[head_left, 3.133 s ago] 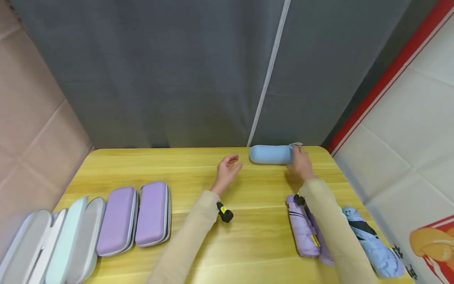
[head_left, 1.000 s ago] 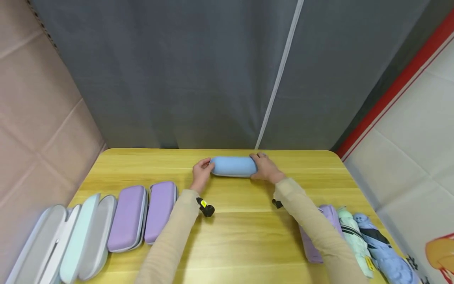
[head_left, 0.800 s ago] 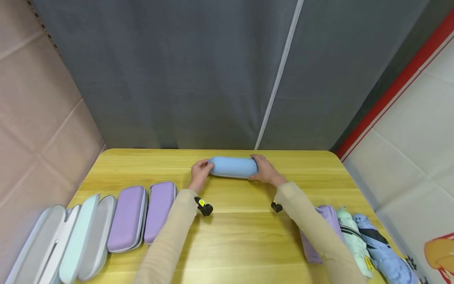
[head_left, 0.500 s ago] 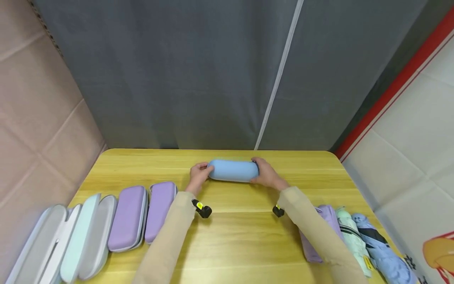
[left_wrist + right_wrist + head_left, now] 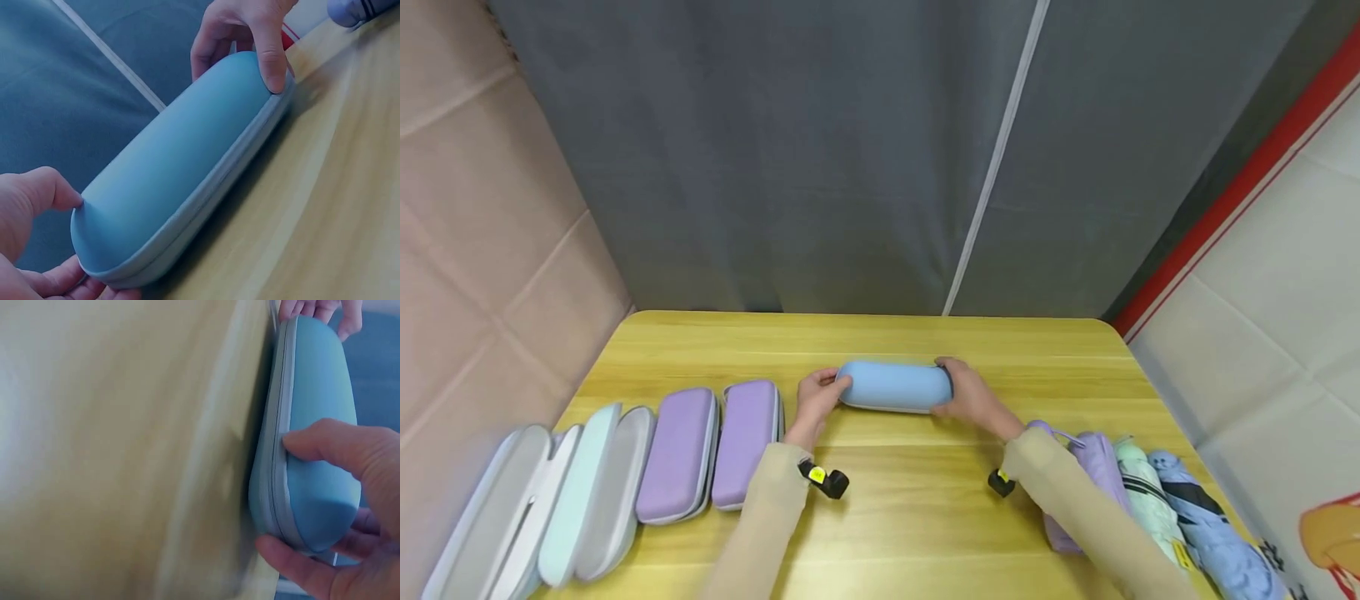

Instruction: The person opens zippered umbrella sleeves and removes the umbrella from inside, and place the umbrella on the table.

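A light blue zippered hard case (image 5: 895, 387) lies lengthwise across the middle of the table, its grey zipper edge towards me. My left hand (image 5: 817, 397) pinches its left end, the thumb (image 5: 59, 192) on top and the other fingers under the rim in the left wrist view. At the other end my right hand (image 5: 973, 396) grips the case, with the thumb (image 5: 312, 440) on the lid by the zipper and fingers curled around the end in the right wrist view. The zipper looks closed along the side that shows.
Two purple zippered cases (image 5: 677, 454) stand left on the wooden table (image 5: 910, 517). Beside them, an opened mint case (image 5: 580, 496) and another opened case (image 5: 490, 517) lie at the left edge. Folded purple, mint and blue umbrellas (image 5: 1217, 533) lie at right, partly behind my right sleeve.
Earlier my right hand was on the blue case at the back right, the left hand apart. Since then both hands have held it, and it has moved left and then towards me.
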`<state>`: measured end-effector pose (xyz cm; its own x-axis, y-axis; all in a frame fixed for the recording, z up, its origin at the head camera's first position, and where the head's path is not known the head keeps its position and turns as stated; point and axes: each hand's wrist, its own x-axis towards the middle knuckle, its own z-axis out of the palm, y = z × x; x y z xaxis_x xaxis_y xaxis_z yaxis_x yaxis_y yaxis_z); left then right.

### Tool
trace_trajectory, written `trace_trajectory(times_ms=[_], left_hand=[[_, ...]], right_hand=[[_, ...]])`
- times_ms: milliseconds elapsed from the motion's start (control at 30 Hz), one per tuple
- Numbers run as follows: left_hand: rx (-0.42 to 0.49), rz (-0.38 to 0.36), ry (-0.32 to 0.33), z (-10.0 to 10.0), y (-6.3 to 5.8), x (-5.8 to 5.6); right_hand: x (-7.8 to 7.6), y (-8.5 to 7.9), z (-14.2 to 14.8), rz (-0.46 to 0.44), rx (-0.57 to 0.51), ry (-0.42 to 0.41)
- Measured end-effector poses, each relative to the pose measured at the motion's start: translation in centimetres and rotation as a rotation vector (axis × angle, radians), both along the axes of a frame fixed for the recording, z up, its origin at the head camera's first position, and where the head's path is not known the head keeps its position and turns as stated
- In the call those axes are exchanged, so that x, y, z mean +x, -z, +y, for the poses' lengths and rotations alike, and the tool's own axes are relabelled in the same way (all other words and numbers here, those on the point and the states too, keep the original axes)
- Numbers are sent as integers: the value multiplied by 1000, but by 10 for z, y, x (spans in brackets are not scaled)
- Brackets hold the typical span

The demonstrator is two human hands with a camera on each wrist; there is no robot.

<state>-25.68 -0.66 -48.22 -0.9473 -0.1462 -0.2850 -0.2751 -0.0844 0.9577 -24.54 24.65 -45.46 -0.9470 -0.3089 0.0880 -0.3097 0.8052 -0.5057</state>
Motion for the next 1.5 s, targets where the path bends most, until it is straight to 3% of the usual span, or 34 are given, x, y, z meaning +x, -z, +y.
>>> trace_trajectory(times_ms=[200,400,567,633,733,833,933,1200,1500], left_hand=[[-22,-4,-6,-6,2,22],[-75,11,22,-11,1,48],[-122,53,62,-15,-2,61],[-202,114,127,-17,-3,64],[-413,226,247,-18,-9,67],[-621,333,351,-19,-14,66],[-717,419,425,-21,-16,64],[-789,641,540,-33,-9,59],[-856,704,574,-37,-4,59]], right_hand=[[24,2,-6,14,-19,-1],[43,1,-7,-14,-38,2],[55,0,-5,-49,-89,-2],[58,1,-2,-65,-132,9],[60,3,3,-77,-203,-11],[60,6,11,-85,-268,-63],[56,6,20,-95,-313,-121],[38,-2,25,-200,-311,-108],[11,-1,25,-413,-315,-115]])
